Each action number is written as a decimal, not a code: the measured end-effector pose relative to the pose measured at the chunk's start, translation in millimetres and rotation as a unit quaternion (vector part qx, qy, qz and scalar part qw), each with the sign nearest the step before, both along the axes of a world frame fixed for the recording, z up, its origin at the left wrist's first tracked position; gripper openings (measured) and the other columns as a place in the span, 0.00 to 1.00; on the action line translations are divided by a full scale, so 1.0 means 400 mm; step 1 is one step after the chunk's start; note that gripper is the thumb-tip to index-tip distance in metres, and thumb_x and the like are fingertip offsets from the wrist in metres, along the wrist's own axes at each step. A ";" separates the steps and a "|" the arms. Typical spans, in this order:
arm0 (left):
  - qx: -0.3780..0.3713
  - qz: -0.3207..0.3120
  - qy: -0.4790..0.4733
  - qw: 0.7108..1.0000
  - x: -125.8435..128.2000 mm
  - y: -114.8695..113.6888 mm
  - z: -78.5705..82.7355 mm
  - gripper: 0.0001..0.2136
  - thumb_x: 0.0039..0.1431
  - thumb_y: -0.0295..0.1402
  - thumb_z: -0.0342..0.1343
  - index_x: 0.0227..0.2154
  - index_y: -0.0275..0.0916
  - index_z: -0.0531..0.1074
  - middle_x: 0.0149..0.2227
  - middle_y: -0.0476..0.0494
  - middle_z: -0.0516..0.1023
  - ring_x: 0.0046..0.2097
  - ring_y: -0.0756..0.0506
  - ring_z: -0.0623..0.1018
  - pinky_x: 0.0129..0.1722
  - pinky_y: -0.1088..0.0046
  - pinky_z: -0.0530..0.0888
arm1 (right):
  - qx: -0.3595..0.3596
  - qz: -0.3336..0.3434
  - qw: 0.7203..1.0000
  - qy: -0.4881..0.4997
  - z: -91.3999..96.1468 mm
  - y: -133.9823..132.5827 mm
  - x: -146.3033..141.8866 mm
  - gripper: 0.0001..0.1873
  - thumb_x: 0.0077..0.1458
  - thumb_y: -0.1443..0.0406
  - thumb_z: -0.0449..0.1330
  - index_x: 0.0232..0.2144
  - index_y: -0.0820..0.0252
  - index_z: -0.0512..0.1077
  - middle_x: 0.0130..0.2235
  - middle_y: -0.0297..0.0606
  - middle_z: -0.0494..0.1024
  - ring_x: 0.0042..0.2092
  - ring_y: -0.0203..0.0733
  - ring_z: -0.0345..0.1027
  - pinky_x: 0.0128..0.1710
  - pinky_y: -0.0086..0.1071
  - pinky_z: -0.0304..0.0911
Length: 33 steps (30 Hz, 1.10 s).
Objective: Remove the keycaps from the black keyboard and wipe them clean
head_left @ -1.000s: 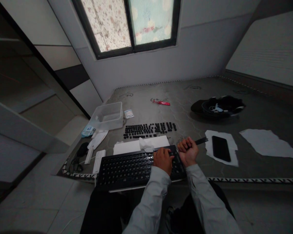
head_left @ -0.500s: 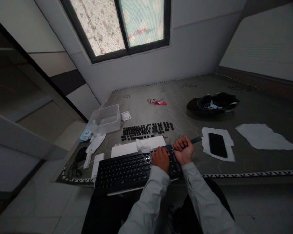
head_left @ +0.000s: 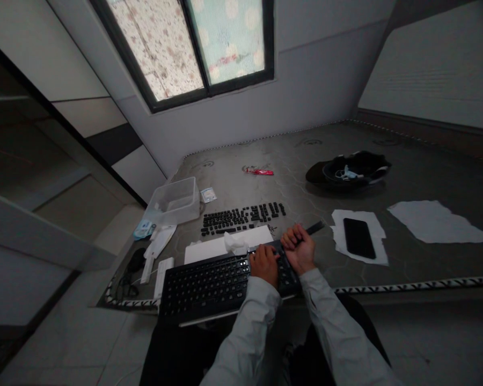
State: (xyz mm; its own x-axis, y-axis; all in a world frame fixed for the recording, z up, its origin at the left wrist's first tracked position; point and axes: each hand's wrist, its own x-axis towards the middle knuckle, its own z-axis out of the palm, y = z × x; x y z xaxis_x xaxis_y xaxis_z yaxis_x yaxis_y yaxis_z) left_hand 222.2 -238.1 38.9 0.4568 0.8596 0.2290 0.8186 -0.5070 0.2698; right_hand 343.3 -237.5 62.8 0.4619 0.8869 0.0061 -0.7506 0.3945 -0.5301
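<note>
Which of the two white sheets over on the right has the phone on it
The left sheet, nearer your right hand; the black phone lies on it. The right sheet has no phone.

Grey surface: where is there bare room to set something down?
Bare: the wide patch between the loose keycaps, red packet and dark hat; also the strip between that hat and the far wall. Crowded: the left end, around the clear bin and blue packet, and around the keyboard.

Plastic keyboard (head_left: 205,284), smooth plastic box (head_left: 185,213), crumpled tissue paper (head_left: 235,244)
</note>
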 end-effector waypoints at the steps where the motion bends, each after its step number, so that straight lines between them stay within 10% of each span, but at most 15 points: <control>1: -0.002 -0.005 -0.002 1.000 -0.002 0.001 0.001 0.11 0.58 0.32 0.60 0.43 0.41 0.70 0.43 0.44 0.74 0.46 0.42 0.74 0.42 0.64 0.67 | -0.003 -0.001 1.000 -0.001 -0.001 0.001 -0.001 0.23 0.53 0.59 0.60 0.18 0.56 0.49 0.18 0.23 0.50 0.17 0.29 0.42 0.17 0.26 0.48; 19: -0.022 -0.022 -0.195 0.980 -0.026 0.015 0.010 0.07 0.60 0.25 0.56 0.41 0.41 0.71 0.39 0.48 0.78 0.43 0.47 0.77 0.45 0.69 0.71 | 0.007 -0.021 0.999 0.026 -0.003 0.005 0.005 0.23 0.53 0.60 0.60 0.18 0.57 0.49 0.18 0.23 0.50 0.17 0.28 0.40 0.16 0.25 0.48; 23: -0.028 -0.005 -0.266 0.964 -0.036 0.018 0.022 0.05 0.60 0.26 0.56 0.39 0.39 0.72 0.37 0.48 0.79 0.37 0.49 0.78 0.41 0.73 0.73 | -0.039 -0.025 0.992 -0.119 0.010 0.002 0.018 0.25 0.54 0.53 0.59 0.17 0.56 0.50 0.18 0.23 0.50 0.17 0.29 0.39 0.16 0.26 0.47; 28: -0.028 -0.023 -0.308 0.951 -0.041 0.020 0.024 0.08 0.61 0.26 0.54 0.40 0.41 0.76 0.40 0.47 0.80 0.43 0.48 0.78 0.46 0.73 0.73 | -0.112 0.000 0.936 -0.334 0.014 -0.017 0.053 0.18 0.45 0.56 0.69 0.17 0.59 0.66 0.17 0.27 0.63 0.19 0.30 0.52 0.18 0.27 0.47; 33: -0.041 -0.043 -0.337 0.940 -0.042 0.026 0.008 0.14 0.61 0.25 0.53 0.49 0.41 0.73 0.42 0.44 0.80 0.44 0.46 0.78 0.46 0.70 0.74 | -0.163 0.064 0.767 -0.618 0.000 -0.027 0.066 0.13 0.50 0.55 0.64 0.30 0.60 0.79 0.30 0.37 0.81 0.34 0.46 0.73 0.35 0.32 0.63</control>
State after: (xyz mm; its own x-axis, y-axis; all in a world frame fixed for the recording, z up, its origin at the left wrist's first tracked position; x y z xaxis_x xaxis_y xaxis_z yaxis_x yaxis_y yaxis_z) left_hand 205.3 -227.5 41.9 0.3002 0.8531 0.4268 0.4043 -0.5190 0.7531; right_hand 369.6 -248.2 62.7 0.1918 0.9718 0.1374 0.3822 0.0550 -0.9224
